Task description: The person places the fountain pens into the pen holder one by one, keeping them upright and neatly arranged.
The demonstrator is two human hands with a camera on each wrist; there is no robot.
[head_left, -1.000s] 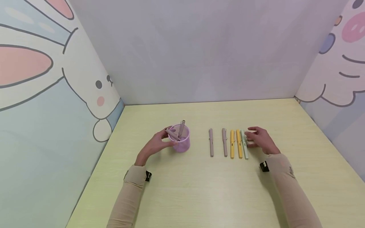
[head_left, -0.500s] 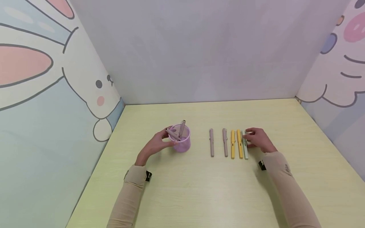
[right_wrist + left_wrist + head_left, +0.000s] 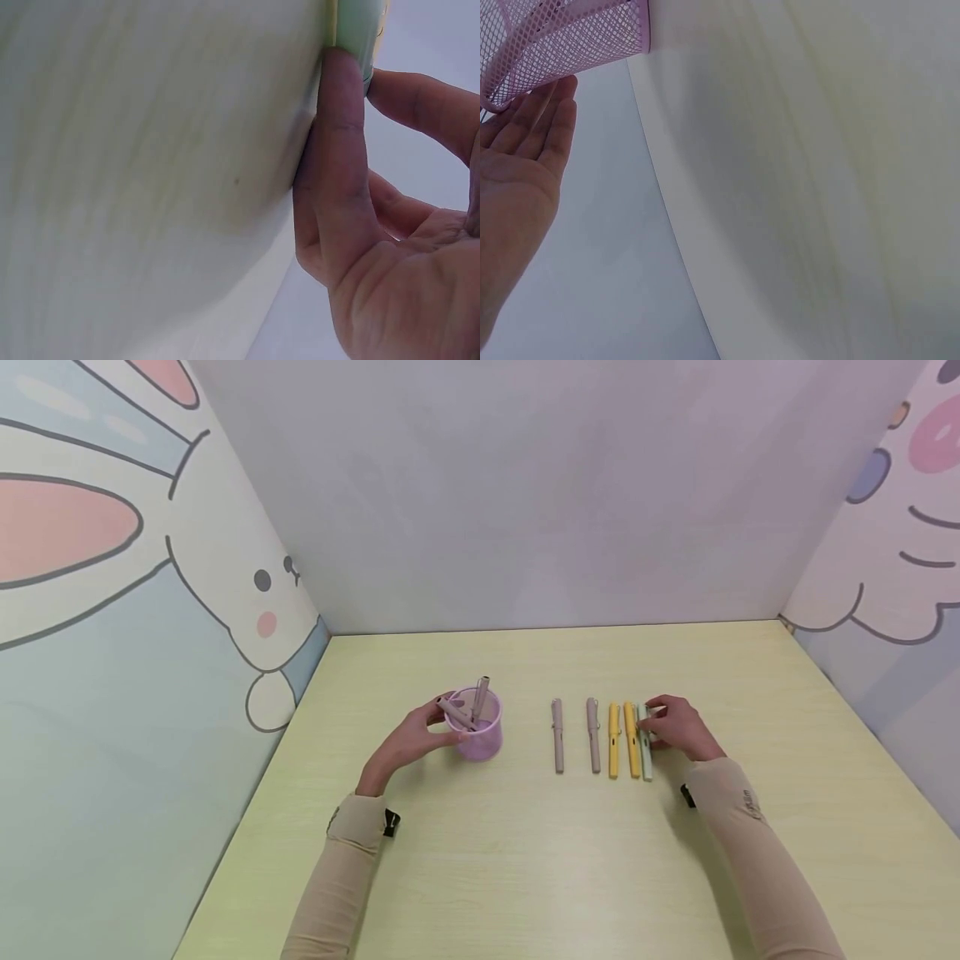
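My left hand (image 3: 415, 739) holds a purple mesh pen cup (image 3: 480, 743) from its left side, thumb in front and fingers behind. In the left wrist view, the fingers (image 3: 555, 127) lie against the mesh. Two grey-mauve pens (image 3: 480, 697) lean inside the cup. On the right, my right hand (image 3: 678, 727) pinches a pale green pen (image 3: 646, 756) lying on the table. The right wrist view has fingertips (image 3: 343, 71) on both sides of the green pen (image 3: 358, 30). Just left of it lies a yellow pen (image 3: 632, 743), almost parallel.
Another yellow pen (image 3: 613, 743) and two grey-mauve pens, one nearer (image 3: 593, 735) and one farther left (image 3: 558, 735), complete a row on the pale wooden table (image 3: 495, 860). A grey wall (image 3: 525, 510) bounds the back; cartoon-painted panels (image 3: 97, 710) stand at both sides.
The right hand has shifted slightly left, and the green pen has turned from a tilt to nearly straight beside the yellow one. The left hand and cup stay put.
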